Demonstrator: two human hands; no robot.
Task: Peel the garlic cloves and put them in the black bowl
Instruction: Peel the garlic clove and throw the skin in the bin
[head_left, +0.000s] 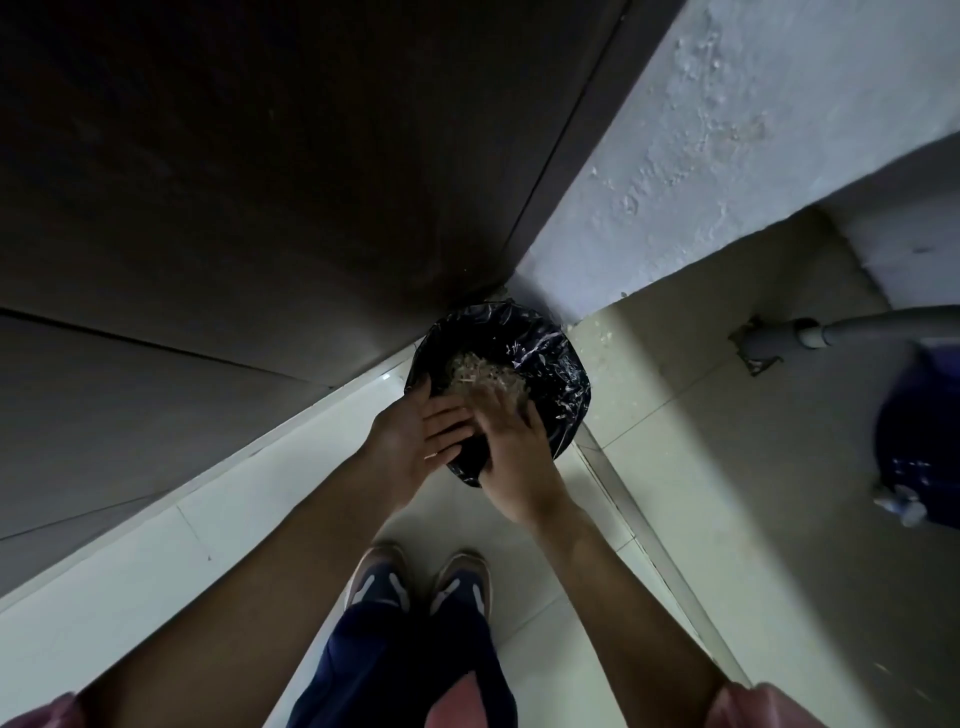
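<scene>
Garlic peelings (480, 371), pale and papery, lie heaped in a round bin lined with a crinkled black plastic bag (563, 387), in the corner between a dark brown wooden panel (234, 182) and a rough whitewashed wall (701, 145). Over its near rim the left hand (415, 441) lies flat, palm up, fingers straight. The right hand (511, 444) touches those fingers, its own blurred, loosely extended, holding nothing visible. A grey plastic pipe (872, 323) lies well apart at right.

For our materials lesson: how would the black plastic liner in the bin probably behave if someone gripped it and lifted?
The liner is creased and glossy, so probably floppy and somewhat slippery. Only pale flaky scraps show inside, so it likely lifts lightly. Thin film may tear if snagged.
</scene>
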